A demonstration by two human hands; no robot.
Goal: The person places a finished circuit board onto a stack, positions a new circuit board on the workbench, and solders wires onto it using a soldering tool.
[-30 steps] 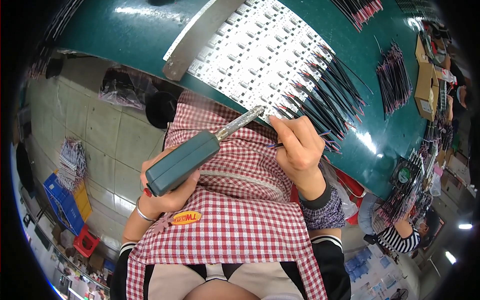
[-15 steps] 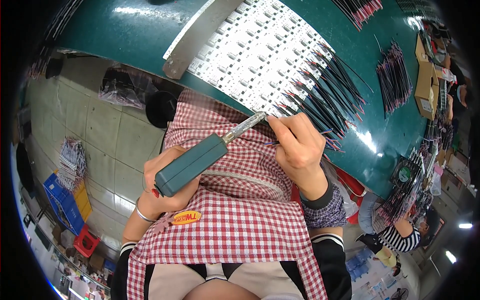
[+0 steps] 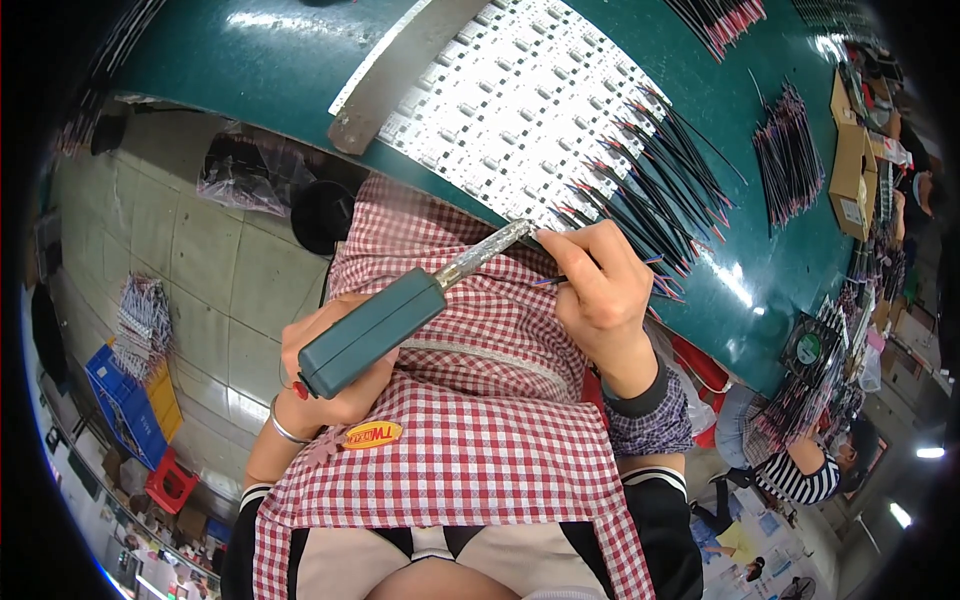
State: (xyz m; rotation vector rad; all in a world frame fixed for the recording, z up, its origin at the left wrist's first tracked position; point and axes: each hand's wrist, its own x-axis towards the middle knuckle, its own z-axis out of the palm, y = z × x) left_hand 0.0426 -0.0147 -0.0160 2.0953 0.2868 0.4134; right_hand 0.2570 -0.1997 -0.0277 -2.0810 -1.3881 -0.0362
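My left hand (image 3: 363, 390) is wrapped round the dark green, boxy handle of a soldering iron (image 3: 375, 335). The iron's metal shaft slopes up to the right, and its tip meets the near corner of a white circuit-board panel (image 3: 500, 130). Just right of that tip, my right hand (image 3: 612, 295) pinches a thin dark wire (image 3: 545, 282), whose loose end pokes out below the fingers. Where wire and board meet is too small to make out. Several black and red wires (image 3: 650, 215) stick out from the panel's right side, beside my right hand.
A flat metal bar (image 3: 395, 85) lies across the panel's left edge on the green table (image 3: 250, 60). Wire bundles (image 3: 788, 160) and a cardboard box (image 3: 853, 180) are to the right. Blue and yellow crates (image 3: 125, 405) and a red stool (image 3: 172, 482) stand on the floor at left. Other people are at far right.
The soldering iron's handle and my left hand have shifted slightly down and left, while the tip stays near the same corner. My right hand has barely moved.
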